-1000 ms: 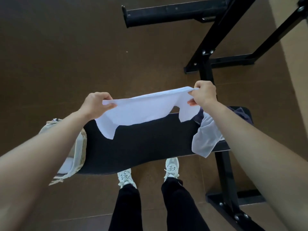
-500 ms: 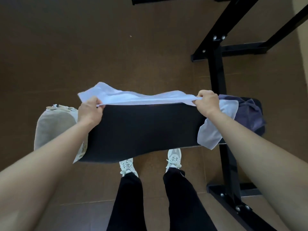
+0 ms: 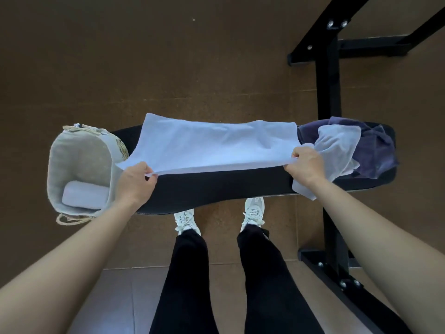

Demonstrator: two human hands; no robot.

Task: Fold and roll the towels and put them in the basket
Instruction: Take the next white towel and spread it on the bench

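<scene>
head view: the left hand [image 3: 136, 183] pinches the near left corner of the pale blue towel [image 3: 212, 143] and the right hand [image 3: 305, 165] pinches the near right corner. both are closed on the cloth, with the near edge lifted off the black surface [image 3: 216, 189] and the far part spread on it. this looks like laying the towel flat before the first fold. to do it well, keep the edge taut between both hands, lower the corners together so it lands square along the surface, and smooth the ripple near the right end before folding. the basket [image 3: 72, 153] stands at the left end, just beside the left hand, with one rolled towel [image 3: 84, 195] lying in it. a heap of unfolded towels [image 3: 378, 145] sits at the right end, partly behind the right hand. how the fingers lie beneath the cloth is hidden, whether the far edge overhangs the surface is hard to tell, and the number of towels in the heap cannot be made out
</scene>
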